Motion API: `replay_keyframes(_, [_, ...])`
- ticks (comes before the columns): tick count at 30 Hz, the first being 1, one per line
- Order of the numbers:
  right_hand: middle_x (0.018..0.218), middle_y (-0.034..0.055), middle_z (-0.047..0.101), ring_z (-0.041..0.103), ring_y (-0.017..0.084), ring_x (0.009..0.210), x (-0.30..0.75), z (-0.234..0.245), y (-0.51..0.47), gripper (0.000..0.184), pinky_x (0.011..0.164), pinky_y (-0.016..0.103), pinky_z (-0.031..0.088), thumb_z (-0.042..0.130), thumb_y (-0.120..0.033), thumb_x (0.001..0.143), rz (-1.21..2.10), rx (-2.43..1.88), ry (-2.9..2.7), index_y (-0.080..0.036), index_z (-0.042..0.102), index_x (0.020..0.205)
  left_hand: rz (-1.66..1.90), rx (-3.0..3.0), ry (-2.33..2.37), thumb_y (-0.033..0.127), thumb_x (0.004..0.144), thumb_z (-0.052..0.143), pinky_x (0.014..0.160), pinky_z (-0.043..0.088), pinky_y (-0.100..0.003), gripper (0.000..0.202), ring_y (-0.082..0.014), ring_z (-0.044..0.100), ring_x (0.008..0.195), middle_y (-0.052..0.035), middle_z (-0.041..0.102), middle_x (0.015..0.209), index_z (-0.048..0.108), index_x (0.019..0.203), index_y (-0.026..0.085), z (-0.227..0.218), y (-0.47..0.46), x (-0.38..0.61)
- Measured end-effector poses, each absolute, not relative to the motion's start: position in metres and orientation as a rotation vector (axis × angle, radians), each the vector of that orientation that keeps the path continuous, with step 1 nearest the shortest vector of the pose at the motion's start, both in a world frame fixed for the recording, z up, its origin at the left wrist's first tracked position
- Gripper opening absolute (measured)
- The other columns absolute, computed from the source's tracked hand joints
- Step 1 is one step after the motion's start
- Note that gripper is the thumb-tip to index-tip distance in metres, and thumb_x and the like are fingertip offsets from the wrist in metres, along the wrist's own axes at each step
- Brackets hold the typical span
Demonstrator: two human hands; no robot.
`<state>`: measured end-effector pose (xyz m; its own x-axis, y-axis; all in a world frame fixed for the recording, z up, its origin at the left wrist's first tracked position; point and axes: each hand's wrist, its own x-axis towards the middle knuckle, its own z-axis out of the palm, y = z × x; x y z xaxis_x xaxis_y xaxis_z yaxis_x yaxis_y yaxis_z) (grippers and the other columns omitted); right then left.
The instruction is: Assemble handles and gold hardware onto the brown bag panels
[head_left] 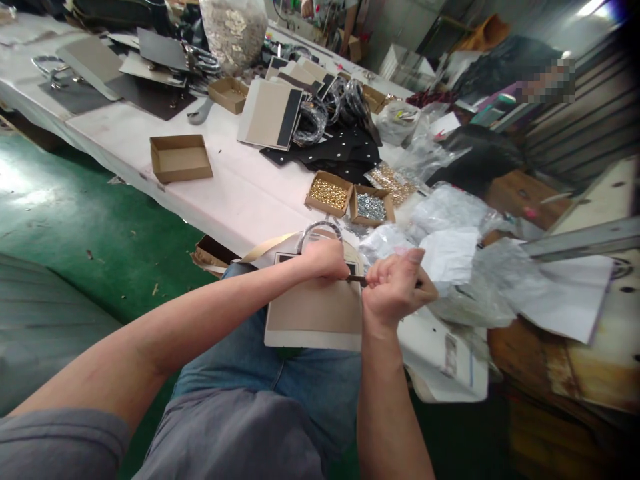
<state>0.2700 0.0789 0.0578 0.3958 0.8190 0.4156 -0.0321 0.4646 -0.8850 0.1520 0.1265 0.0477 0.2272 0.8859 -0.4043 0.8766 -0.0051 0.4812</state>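
Note:
A beige bag panel (313, 307) with a pale lower edge rests across my lap against the table edge. A curved handle (323, 227) in clear wrap rises from its far side. My left hand (326, 259) is closed over the panel's upper part at the handle's base, hiding what lies beneath the fingers. My right hand (397, 287) is clenched, thumb up, around a tool with a dark shaft (357, 279). The shaft points left toward my left fist; its tip and grip are hidden.
Small cardboard boxes hold gold hardware (329, 194) and silver hardware (371, 207). An open cardboard box (181, 159) stands on the white table (240, 193). Stacked panels (270, 113) with wrapped handles lie farther back. Plastic bags (450, 207) crowd the right.

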Motion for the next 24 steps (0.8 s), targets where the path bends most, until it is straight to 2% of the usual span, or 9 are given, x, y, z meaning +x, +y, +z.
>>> replay_keyframes(9, [0.050, -0.0044, 0.038, 0.040, 0.010, 0.041, 0.266, 0.056, 0.084, 0.070, 0.040, 0.028, 0.032, 0.068, -0.056, 0.112, 0.637, -1.024, -1.081, -0.025, 0.045, 0.055, 0.036, 1.896, 1.499, 0.034, 0.086, 0.080, 0.097, 0.067, -0.034, 0.047, -0.0362, 0.082, 0.118, -0.0219, 0.085, 0.125, 0.083, 0.127, 0.010, 0.052, 0.123, 0.148])
replay_keyframes(15, [0.049, -0.0031, 0.043, 0.042, 0.011, 0.040, 0.259, 0.057, 0.092, 0.071, 0.040, 0.030, 0.036, 0.069, -0.064, 0.110, 0.606, -1.124, -1.181, -0.025, 0.048, 0.054, 0.051, 1.869, 1.444, 0.034, 0.087, 0.078, 0.096, 0.067, -0.036, 0.038, -0.0359, 0.083, 0.114, -0.0187, 0.086, 0.123, 0.083, 0.120, 0.014, 0.050, 0.126, 0.147])
replay_keyframes(19, [0.049, -0.0030, 0.043, 0.043, 0.011, 0.040, 0.258, 0.058, 0.096, 0.072, 0.039, 0.030, 0.036, 0.067, -0.066, 0.110, 0.584, -1.163, -1.188, -0.025, 0.049, 0.054, 0.059, 1.827, 1.477, 0.033, 0.083, 0.081, 0.095, 0.067, -0.036, 0.045, -0.0368, 0.083, 0.115, -0.0209, 0.086, 0.122, 0.083, 0.123, 0.013, 0.050, 0.129, 0.148])
replay_keyframes(21, [0.049, -0.0030, 0.044, 0.042, 0.011, 0.040, 0.257, 0.057, 0.095, 0.072, 0.039, 0.029, 0.035, 0.067, -0.066, 0.110, 0.578, -1.161, -1.184, -0.025, 0.049, 0.054, 0.053, 1.798, 1.471, 0.032, 0.079, 0.083, 0.092, 0.068, -0.036, 0.047, -0.0361, 0.084, 0.107, -0.0219, 0.087, 0.116, 0.083, 0.122, 0.012, 0.052, 0.131, 0.147])
replay_keyframes(24, [0.049, -0.0032, 0.043, 0.042, 0.011, 0.040, 0.256, 0.055, 0.096, 0.072, 0.039, 0.028, 0.034, 0.069, -0.066, 0.109, 0.597, -1.142, -1.154, -0.025, 0.049, 0.054, 0.013, 1.708, 1.449, 0.029, 0.076, 0.084, 0.081, 0.068, -0.033, 0.042, -0.0316, 0.084, 0.085, -0.0185, 0.088, 0.099, 0.084, 0.114, 0.011, 0.053, 0.132, 0.145])
